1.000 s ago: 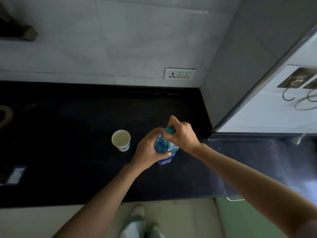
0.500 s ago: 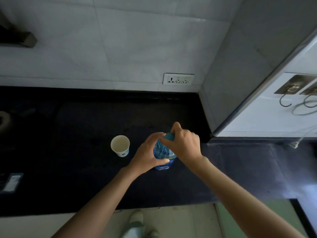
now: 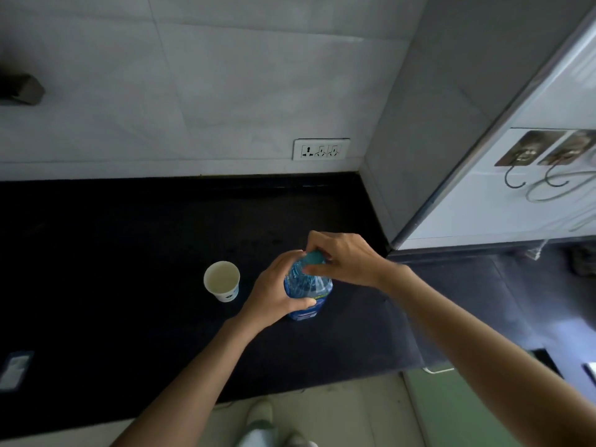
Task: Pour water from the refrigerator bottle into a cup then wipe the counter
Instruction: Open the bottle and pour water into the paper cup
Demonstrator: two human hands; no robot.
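Right-hand fingers pinch the teal screw cap; left hand wraps the clear blue plastic bottle, upright on the black counter. White paper cup just beside, contents unclear. Cap still on; pour and wipe remain.

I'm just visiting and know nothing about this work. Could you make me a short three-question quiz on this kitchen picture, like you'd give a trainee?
1. True or false: the bottle lies on its side on the counter.
2. Which hand pinches the cap? A) left hand B) right hand C) neither
3. Fill in: seen from the camera, the cup stands to the ___ of the bottle.

Key:
1. False: it stands upright, held round its body by the left hand.
2. B: the right hand has its grip on the cap.
3. Left, apart from the bottle.
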